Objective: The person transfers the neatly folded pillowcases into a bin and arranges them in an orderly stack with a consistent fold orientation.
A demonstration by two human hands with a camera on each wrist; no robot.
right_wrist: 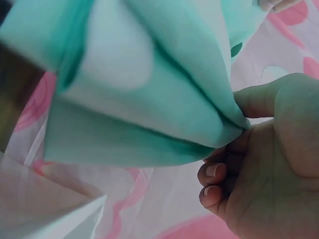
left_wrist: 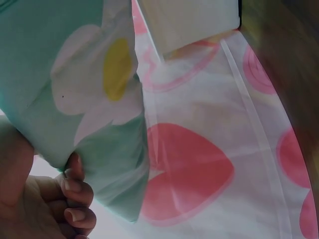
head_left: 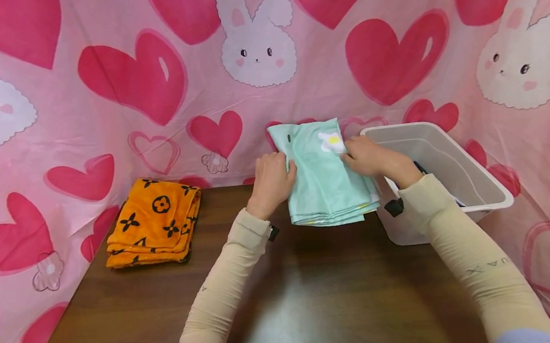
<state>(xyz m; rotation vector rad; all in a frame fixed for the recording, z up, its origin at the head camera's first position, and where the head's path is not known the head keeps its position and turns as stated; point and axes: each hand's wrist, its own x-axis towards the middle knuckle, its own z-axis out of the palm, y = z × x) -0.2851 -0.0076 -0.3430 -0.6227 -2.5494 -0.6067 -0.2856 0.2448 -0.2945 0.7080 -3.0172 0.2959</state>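
Observation:
A folded mint-green cloth (head_left: 323,180) with a white and yellow flower print hangs upright over the far part of the table, held between both hands. My left hand (head_left: 272,183) pinches its left side, fingers curled at the edge in the left wrist view. On the opposite side, my right hand (head_left: 370,157) grips the cloth by the flower. The right wrist view shows its thumb and fingers pinching several layers together. The lower edges of the cloth hang loose in stacked folds.
A folded orange cloth (head_left: 153,222) with black motifs lies at the table's left. On the right stands a translucent white plastic bin (head_left: 485,190) with dark items inside, partly hidden by the right arm. A pink curtain (head_left: 258,104) with hearts and rabbits hangs behind the brown table (head_left: 287,303).

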